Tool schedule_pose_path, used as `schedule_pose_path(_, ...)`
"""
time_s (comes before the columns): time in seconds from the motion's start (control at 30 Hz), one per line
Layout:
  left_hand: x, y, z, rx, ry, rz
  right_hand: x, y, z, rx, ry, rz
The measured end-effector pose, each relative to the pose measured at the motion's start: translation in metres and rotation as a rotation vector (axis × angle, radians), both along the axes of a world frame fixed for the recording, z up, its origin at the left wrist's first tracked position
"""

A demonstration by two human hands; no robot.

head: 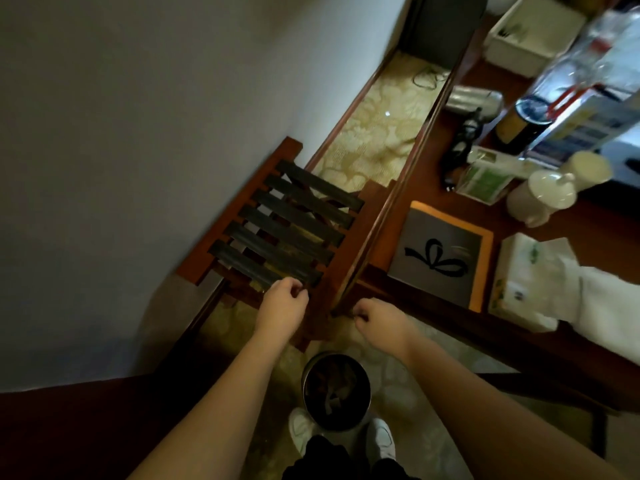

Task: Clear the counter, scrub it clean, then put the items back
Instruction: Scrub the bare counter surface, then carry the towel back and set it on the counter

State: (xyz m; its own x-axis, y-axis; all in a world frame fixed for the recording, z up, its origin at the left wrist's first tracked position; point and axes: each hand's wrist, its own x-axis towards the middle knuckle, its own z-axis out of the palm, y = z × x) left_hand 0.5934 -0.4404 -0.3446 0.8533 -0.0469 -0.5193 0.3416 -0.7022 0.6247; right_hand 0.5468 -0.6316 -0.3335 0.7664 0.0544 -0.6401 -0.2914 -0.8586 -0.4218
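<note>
Left hand (282, 306) sits centre frame w/ fingers loosely curled, gripping nothing, over the near edge of a slatted wooden rack (277, 233); can't tell if fingertips touch the slat. Right hand (375, 322) just right of it, fingers also curled in, empty, near the corner of the dark wood worktop (426, 303). Below the hands, lower centre, a round bin (336, 391) on patterned carpet, white shoes either side of it. Worktop runs along the right side of the frame and carries the task items: grey folder w/ orange border (440, 254) right of the hands, tissue box (526, 271) beside it, white lidded cup (542, 197) and green-white packet (485, 180) above, black cable (462, 147), blurred clear bottle (568, 77) and white tray (533, 36) upper right. Pale wall fills the left.
</note>
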Motion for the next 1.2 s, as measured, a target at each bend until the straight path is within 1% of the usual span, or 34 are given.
schedule_pose_path(0.27, -0.022, -0.066, 0.068, -0.016, -0.168, -0.150, -0.034, -0.052, 0.071, -0.010, -0.172, -0.062)
schedule_pose_path(0.43, -0.048, -0.132, 0.096, 0.004, -0.265, -0.246, -0.071, -0.113, 0.093, -0.026, -0.275, -0.113)
schedule_pose_path(0.6, -0.079, -0.212, 0.124, -0.061, -0.320, -0.343, -0.112, -0.186, 0.109, 0.006, -0.356, -0.179)
schedule_pose_path(0.67, -0.096, -0.249, 0.135, -0.110, -0.325, -0.405, -0.127, -0.219, 0.112, 0.012, -0.380, -0.254)
schedule_pose_path(0.73, -0.111, -0.288, 0.141, -0.169, -0.289, -0.468, -0.138, -0.251, 0.110, 0.001, -0.425, -0.366)
schedule_pose_path(0.83, -0.125, -0.347, 0.136, -0.193, -0.276, -0.542, -0.149, -0.302, 0.098, -0.060, -0.483, -0.615)
schedule_pose_path(0.9, -0.127, -0.383, 0.127, -0.161, -0.245, -0.557, -0.154, -0.337, 0.084, -0.073, -0.517, -0.766)
schedule_pose_path(0.97, -0.127, -0.416, 0.116, -0.126, -0.196, -0.533, -0.156, -0.367, 0.070, -0.091, -0.521, -0.855)
schedule_pose_path(1.1, -0.118, -0.464, 0.092, 0.045, -0.161, -0.502, -0.153, -0.406, 0.049, -0.103, -0.423, -0.991)
schedule_pose_path(1.2, -0.106, -0.482, 0.074, 0.111, -0.083, -0.426, -0.149, -0.421, 0.037, -0.020, -0.332, -1.085)
